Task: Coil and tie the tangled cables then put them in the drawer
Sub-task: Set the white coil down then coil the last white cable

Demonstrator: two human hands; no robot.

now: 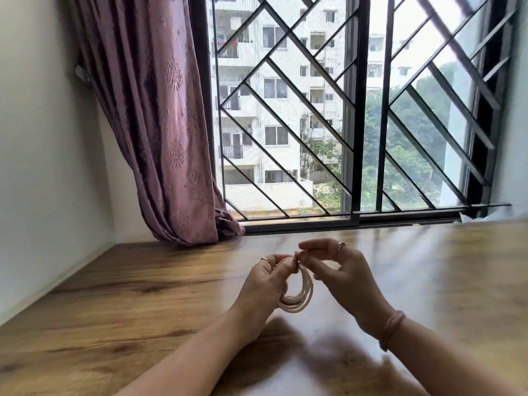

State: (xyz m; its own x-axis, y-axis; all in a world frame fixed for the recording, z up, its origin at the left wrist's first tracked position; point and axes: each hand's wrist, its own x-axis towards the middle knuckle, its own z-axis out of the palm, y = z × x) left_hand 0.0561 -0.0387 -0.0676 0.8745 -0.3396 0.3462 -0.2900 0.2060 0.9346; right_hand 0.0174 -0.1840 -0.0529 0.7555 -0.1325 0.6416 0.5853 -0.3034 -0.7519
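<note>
We hold the white cable (297, 295) up off the wooden table (143, 295), right in front of us, and it is already wound into a tidy bundle of loops. The loops hang down in a long oval, the long axis running up and down, with the top gathered between our two hands and the bottom curve dangling free above the wood.

Our left hand (268, 284) sits just left of the bundle, fingers curled round the top and left side of the loops, clamped on the coil. Our right hand (337, 270) comes in from the right and slightly higher, thumb and forefinger pinched together on the cable's loose end, where a small metal plug (295, 255) shows. Its other fingers are relaxed and curled, holding nothing.

So here is the relation that matters: the free end lies at the very top of the coil, touching the gathered point, and the right hand is the one on it. To tie off, we judge that end must travel across the loops' short way, around the neck of the bundle, while the left hand keeps the loops stacked.

No drawer is in view from here, only the table, the pink curtain (160, 124) and the barred window (354, 110) beyond. The putting-away looks some way off.
</note>
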